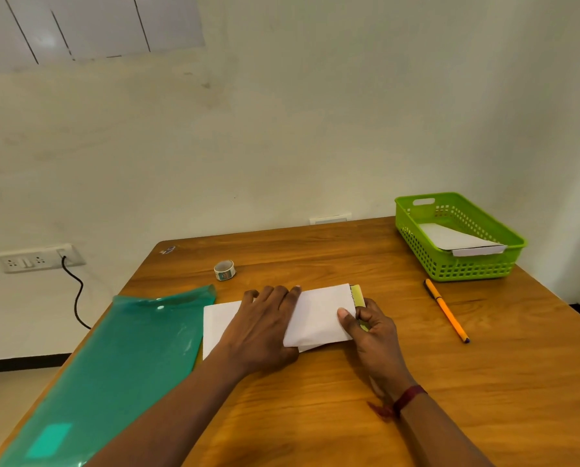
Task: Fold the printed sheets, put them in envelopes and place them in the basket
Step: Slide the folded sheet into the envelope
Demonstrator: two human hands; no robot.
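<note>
Head view: the left hand [265, 328] lies flat with its fingers straight, pressing down on the folded white paper [318, 315] near the middle of the worktop [315, 416]. The right hand [372, 335] pinches that paper's right end between thumb and curled fingers, where a yellow-green strip [356, 295] shows. The hands are close together, with the one paper between them.

The risk, as I judge it, is that the paper sits skewed over a flat white sheet [217, 325] beneath it. A pull from the right hand could drag it further askew or crumple its near edge, where a second layer pokes out. A slack left palm would let the lower sheet slide too.

I cannot tell whether the paper is a sheet or an envelope. It looks thin, crisp and blank on top, with a dotted printed edge beside the strip. At far right, the green basket [470, 267] holds one white envelope [450, 237].
</note>
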